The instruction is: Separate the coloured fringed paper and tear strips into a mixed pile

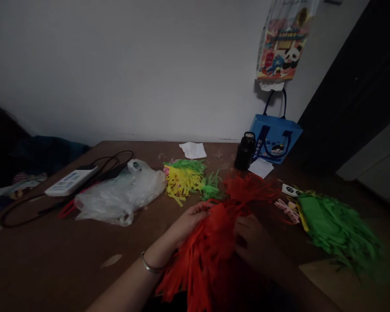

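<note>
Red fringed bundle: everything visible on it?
The red fringed bundle looks like thin paper: a flatter upper patch, long loose strips trailing toward the person and out of view. The left hand grips its upper left; the blurred right hand is at its right, grip unclear. Red strips lie behind; whether joined, can't tell.

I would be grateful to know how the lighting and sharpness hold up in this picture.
Head view: dim overall, the wall palest, the door side at right nearly black; the right hand shadowed and soft, the green fringe smeared toward its tips; the panda bag fairly legible; no strong glare.
</note>
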Action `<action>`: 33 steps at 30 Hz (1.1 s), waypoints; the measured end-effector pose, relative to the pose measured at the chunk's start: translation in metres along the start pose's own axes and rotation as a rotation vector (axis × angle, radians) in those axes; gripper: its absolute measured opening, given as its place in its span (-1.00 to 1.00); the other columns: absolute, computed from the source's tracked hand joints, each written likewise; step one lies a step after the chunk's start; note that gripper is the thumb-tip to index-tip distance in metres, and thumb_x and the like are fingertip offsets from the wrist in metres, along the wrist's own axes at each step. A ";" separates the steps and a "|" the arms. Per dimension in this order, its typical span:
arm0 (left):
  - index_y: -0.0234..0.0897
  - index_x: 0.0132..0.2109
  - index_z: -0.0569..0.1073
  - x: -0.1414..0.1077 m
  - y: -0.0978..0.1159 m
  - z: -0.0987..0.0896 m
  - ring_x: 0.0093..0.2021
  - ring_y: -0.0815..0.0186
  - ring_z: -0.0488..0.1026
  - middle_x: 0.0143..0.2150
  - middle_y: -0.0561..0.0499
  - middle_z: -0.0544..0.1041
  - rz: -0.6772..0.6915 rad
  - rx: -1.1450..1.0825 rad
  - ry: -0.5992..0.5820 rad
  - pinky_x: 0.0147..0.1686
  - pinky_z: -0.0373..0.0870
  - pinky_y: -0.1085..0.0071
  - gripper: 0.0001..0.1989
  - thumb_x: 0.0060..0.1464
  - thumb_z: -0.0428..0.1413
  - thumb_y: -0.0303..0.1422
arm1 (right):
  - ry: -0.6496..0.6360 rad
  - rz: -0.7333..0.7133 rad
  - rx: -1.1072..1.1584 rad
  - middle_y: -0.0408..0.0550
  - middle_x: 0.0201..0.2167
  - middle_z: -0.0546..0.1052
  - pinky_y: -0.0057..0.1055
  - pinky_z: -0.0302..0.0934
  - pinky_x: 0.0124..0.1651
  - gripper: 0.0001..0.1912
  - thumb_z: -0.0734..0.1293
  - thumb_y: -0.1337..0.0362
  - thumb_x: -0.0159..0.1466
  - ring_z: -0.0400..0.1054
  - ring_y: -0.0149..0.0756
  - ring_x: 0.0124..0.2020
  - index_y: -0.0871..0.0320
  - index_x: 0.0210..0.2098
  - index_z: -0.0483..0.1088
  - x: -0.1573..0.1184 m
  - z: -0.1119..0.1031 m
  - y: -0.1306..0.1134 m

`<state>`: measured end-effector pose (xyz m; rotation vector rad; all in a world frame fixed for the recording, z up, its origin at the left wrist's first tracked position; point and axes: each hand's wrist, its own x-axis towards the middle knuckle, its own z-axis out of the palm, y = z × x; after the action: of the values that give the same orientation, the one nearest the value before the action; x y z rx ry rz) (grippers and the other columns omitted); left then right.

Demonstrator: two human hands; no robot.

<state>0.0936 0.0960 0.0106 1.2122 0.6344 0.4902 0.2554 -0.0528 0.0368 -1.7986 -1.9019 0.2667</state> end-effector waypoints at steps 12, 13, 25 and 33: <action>-0.27 -0.09 0.47 -0.083 0.006 0.035 -0.36 0.22 0.23 -0.39 -0.02 0.37 1.053 1.414 0.091 -0.36 0.11 0.31 -0.76 0.22 -0.05 -0.52 | -0.179 0.158 0.324 -0.26 -0.61 0.31 -0.53 -0.04 -0.47 -0.83 0.27 0.42 0.13 0.18 -0.44 -0.53 0.16 -0.57 0.25 0.024 0.008 0.001; -0.28 -0.09 0.47 -0.083 0.003 0.038 -0.37 0.23 0.21 -0.40 -0.01 0.36 1.043 1.446 0.098 -0.37 0.09 0.31 -0.76 0.24 -0.07 -0.53 | -0.201 0.151 0.345 -0.26 -0.62 0.31 -0.54 -0.03 -0.48 -0.82 0.28 0.40 0.15 0.17 -0.45 -0.54 0.16 -0.57 0.26 0.026 0.008 0.001; -0.21 -0.37 0.45 -0.087 -0.021 0.044 -0.28 0.14 0.29 -0.32 -0.03 0.43 0.607 1.511 0.150 -0.23 0.17 0.17 -0.93 0.09 0.13 -0.40 | 0.028 -0.017 0.082 -0.12 -0.48 0.36 -0.30 0.07 -0.20 -0.80 0.23 0.43 0.19 0.21 -0.29 -0.37 0.13 -0.55 0.20 0.026 -0.001 -0.012; -0.21 -0.31 0.46 -0.088 -0.038 0.050 -0.26 0.14 0.28 -0.31 -0.03 0.42 0.587 1.536 0.298 -0.20 0.13 0.17 -0.92 0.04 0.14 -0.49 | 0.162 -0.177 -0.294 0.04 -0.20 0.46 -0.23 0.06 -0.14 -0.66 0.28 0.44 0.19 0.28 -0.15 -0.22 0.23 -0.03 0.28 0.013 0.012 -0.011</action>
<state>0.0640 -0.0071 0.0007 2.8643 0.9322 0.6815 0.2401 -0.0385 0.0348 -1.7537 -2.0485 -0.2257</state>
